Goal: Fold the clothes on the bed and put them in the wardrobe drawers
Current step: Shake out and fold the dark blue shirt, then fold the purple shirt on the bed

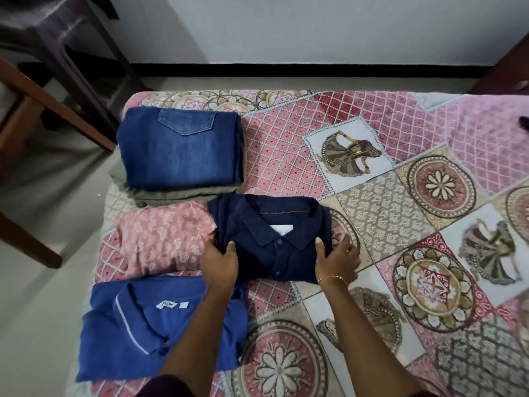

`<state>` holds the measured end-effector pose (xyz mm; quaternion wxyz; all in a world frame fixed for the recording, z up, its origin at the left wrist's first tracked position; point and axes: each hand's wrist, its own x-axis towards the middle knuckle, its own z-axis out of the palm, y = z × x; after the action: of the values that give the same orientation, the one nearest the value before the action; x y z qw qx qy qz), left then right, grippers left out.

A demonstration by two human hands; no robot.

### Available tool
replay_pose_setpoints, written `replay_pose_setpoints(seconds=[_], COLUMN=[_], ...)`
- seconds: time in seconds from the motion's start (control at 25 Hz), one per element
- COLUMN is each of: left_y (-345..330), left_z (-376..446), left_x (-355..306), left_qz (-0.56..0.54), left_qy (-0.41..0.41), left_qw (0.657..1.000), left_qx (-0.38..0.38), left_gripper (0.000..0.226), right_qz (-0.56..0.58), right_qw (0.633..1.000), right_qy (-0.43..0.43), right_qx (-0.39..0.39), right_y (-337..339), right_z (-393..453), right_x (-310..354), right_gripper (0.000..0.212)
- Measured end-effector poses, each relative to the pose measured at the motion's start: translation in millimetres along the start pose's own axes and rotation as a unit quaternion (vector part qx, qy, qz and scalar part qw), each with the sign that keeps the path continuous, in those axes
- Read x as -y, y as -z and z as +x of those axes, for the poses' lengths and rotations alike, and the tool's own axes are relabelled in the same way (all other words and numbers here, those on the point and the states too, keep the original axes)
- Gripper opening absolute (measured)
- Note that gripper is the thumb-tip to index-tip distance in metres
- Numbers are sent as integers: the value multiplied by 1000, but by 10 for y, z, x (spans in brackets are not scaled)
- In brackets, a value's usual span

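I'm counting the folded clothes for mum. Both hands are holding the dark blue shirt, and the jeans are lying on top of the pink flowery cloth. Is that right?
Not quite. In the head view the folded jeans lie on an olive garment, not on the pink floral cloth, which sits beside them, nearer the person. The left hand and right hand do hold the navy shirt.

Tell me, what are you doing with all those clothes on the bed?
A person is folding clothes. The left hand and right hand grip the sides of a folded navy shirt on the bed. Folded jeans, a pink top and a blue polo shirt already lie beside it. No drawers show.
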<state>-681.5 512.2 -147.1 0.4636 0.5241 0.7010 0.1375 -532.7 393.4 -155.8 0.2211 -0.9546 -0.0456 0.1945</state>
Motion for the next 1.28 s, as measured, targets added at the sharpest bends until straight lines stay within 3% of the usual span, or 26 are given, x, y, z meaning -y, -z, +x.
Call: replay_pose_setpoints(seconds=[0.28,0.52,0.68,0.8,1.04,1.28], left_y=[545,1325,1346,1068,106,-1157], left_z=[-924,-2055,-2747,-3271,-4281,-5379], left_x=[-327,-621,-800,-979,-1513,-1912], left_qz=[63,27,23,41,77,96], left_qy=[-249,-371,-432,-489,-592,-633], left_qw=[966,927,899,867,791,748], left_qx=[32,44,61,94,135,175], left_gripper=[40,32,30,31,32,30], right_qz=[3,107,119,92,81,15], right_qw=[992,976,964,964,963,967], right_qy=[118,172,227,243,222,199], right_qx=[-50,-76,-70,-58,-129,-157], right_y=[677,1597,2216,2725,3770,4914], right_z=[-844,-1917,-2278,-2260,-1694,-1017], right_x=[86,105,-133,-446,-1255,-2334], right_gripper=[46,39,35,38,40,41])
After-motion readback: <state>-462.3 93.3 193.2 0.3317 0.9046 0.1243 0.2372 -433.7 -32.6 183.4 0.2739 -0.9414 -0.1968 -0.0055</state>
